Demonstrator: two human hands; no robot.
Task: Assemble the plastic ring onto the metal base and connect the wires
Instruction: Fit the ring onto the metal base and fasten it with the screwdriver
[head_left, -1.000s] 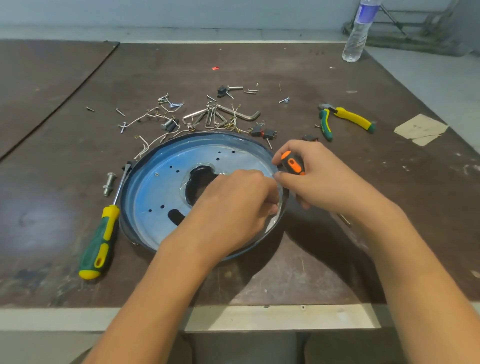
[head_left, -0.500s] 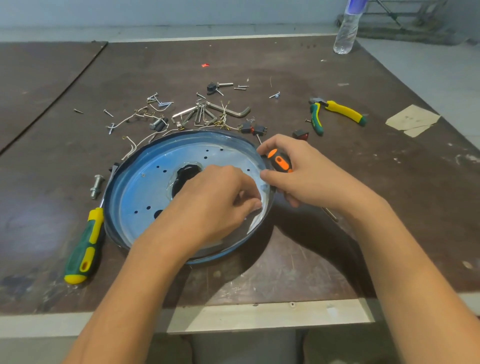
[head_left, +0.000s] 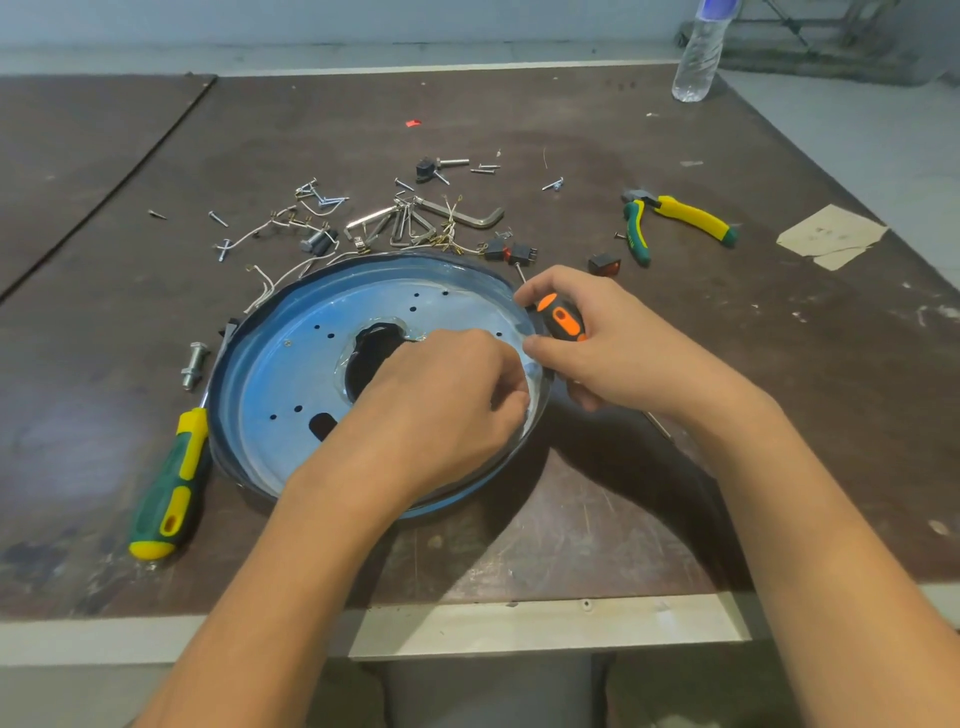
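Hands are working together at the right-hand rim of the metal base (head_left: 291, 364), a shallow round dish, its inside showing blue, lying flat on the surface (head_left: 519, 130) close to the near edge; we are seeing a dark band hugging its outer edge, which we are taking to be the plastic ring (head_left: 221, 415), though we cannot tell how fully it is seated. Our left hand (head_left: 441, 410) is reaching across the dish with its grip pressed together at the rim, fingertips pinching something too small to make out; our right hand (head_left: 597, 348) is holding its grip closed around the orange-and-black screwdriver (head_left: 561, 317), its shaft pointing away towards the back of the surface.

Judging by its look, the base is behaving as thin stiff sheet, light enough to slide when pushed and possibly sharp at the lip; we are thinking it best steadied by pressing down on the flat floor or by taking the rim between thumb and fingers; the ring is likely springy and prone to popping off one side while the other is pressed home. Loose wires (head_left: 270, 280) are lying just behind the dish among scattered screws (head_left: 218, 218), not yet connected; a green-and-yellow screwdriver (head_left: 169, 483) is resting beside the left rim; pliers (head_left: 675, 218) are lying well apart to the right.
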